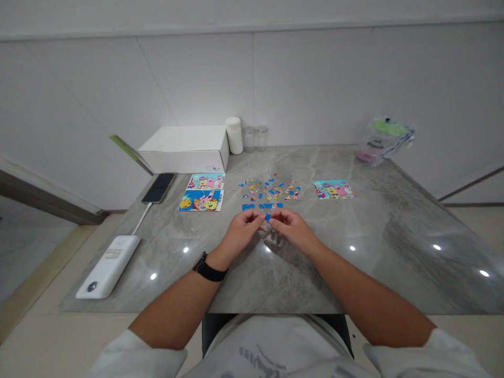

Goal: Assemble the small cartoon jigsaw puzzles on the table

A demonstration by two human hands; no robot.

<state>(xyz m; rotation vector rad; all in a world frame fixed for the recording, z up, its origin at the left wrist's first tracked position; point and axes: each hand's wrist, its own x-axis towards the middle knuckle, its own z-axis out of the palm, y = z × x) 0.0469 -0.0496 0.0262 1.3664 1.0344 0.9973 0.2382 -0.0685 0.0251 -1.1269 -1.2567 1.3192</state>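
My left hand (242, 231) and my right hand (293, 227) meet over the grey marble table (374, 241), fingers pinched together around a small blue puzzle piece (268, 216). A black watch sits on my left wrist. Just beyond the hands lie a short row of joined blue pieces (262, 206) and several loose puzzle pieces (270, 188). A finished cartoon picture (334, 189) lies to the right of the pieces. Two more cartoon pictures (202, 191) lie to the left.
A black phone (158, 187) is cabled to a white power bank (108, 265) at the left edge. A white box (185, 148), a white jar (234, 135) and two clear jars (255, 137) stand at the back. A plastic bag (384, 139) sits back right.
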